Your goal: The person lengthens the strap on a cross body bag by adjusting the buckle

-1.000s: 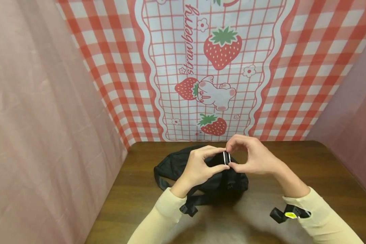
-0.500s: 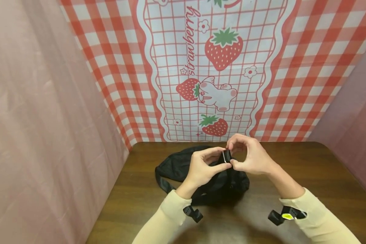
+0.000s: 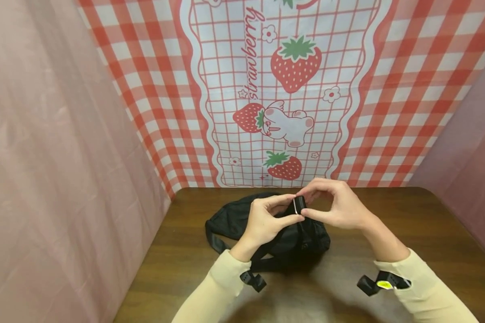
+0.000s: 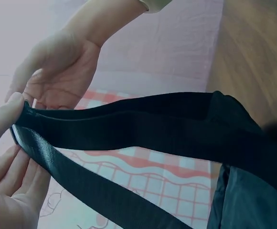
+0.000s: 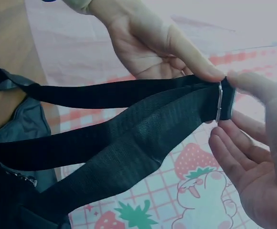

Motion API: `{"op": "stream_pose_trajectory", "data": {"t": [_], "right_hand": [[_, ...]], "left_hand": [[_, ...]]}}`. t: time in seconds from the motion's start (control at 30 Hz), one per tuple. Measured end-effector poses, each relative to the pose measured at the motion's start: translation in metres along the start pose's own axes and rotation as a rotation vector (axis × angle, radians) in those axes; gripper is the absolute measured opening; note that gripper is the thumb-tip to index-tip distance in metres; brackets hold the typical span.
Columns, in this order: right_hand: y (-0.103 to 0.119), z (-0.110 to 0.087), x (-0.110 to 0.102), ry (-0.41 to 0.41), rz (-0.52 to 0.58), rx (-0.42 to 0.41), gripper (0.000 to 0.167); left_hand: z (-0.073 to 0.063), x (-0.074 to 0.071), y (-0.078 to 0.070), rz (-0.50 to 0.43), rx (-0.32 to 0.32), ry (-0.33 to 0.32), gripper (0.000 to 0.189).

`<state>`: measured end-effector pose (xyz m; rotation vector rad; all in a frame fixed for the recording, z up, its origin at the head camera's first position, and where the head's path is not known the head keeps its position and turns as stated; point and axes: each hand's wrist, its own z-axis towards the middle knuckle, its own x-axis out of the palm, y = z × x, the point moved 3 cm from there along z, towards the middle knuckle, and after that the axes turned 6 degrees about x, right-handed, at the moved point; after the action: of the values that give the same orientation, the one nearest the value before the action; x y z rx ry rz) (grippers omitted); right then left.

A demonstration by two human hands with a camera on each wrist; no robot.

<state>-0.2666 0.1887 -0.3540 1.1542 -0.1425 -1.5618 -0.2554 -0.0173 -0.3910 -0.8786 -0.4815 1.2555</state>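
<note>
Here, above the black bag (image 3: 232,220), the left hand (image 3: 264,220) pinches a metal buckle (image 5: 219,102) by its ends, while the right hand (image 3: 341,207) pinches the folded black strap (image 5: 141,131) beside it. The strap rises from the bag, which lies on a wooden table (image 3: 165,264); behind the bag hangs strawberry-print cloth (image 3: 232,67).

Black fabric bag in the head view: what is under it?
The black fabric bag rests on a brown wood-grain table, visible around it. The patch directly beneath is covered and cannot be seen.

The left fingers (image 4: 5,114) pinch a black strap (image 4: 90,133) looping from the bag (image 4: 253,200); the right hand (image 4: 64,71) curves beside them.
</note>
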Motion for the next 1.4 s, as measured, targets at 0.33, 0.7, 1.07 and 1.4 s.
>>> {"op": "stream_pose_trajectory", "data": {"t": [0.33, 0.7, 1.07, 1.4], "right_hand": [[-0.008, -0.003, 0.009, -0.058, 0.196, 0.024, 0.045], [-0.002, -0.001, 0.012, -0.134, 0.331, -0.033, 0.052], [0.0, -0.001, 0.014, -0.158, 0.277, 0.026, 0.037], [-0.014, -0.014, 0.028, -0.054, 0.088, 0.167, 0.053]], "left_hand": [[0.001, -0.001, 0.001, 0.007, -0.046, -0.021, 0.044], [0.0, -0.004, 0.002, 0.047, -0.057, -0.012, 0.045], [0.001, -0.005, 0.003, 0.051, -0.053, 0.011, 0.045], [0.004, -0.014, 0.0, 0.032, -0.034, -0.026, 0.043]]}}
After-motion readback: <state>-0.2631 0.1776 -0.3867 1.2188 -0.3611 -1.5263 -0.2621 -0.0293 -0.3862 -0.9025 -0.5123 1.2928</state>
